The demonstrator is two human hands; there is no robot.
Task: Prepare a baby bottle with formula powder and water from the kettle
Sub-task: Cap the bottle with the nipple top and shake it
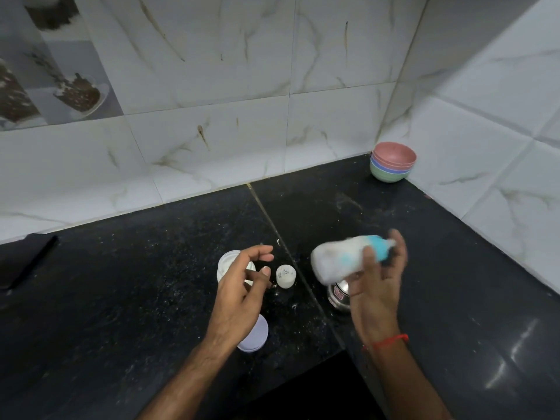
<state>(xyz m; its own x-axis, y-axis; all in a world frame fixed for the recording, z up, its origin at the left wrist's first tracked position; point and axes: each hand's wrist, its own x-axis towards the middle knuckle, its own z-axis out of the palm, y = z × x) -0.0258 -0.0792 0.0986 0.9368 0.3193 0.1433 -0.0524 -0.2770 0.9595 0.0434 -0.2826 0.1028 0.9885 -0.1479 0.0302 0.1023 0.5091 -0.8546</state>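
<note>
A black speckled stone counter [151,298] fills a corner, with a thin seam running across it from the back wall toward the front. White tiles with marble veins [333,56] cover both walls, and a few tiles at the upper left carry a brown printed picture [75,89]. Light glints off the counter at the lower right.

No readable text anywhere, faint dark marks on top of small white cap [285,276] — too small to make out, reddish label on steel pot [338,295] — blurred and partly hidden, print on bottle [339,259] smeared by motion
</note>
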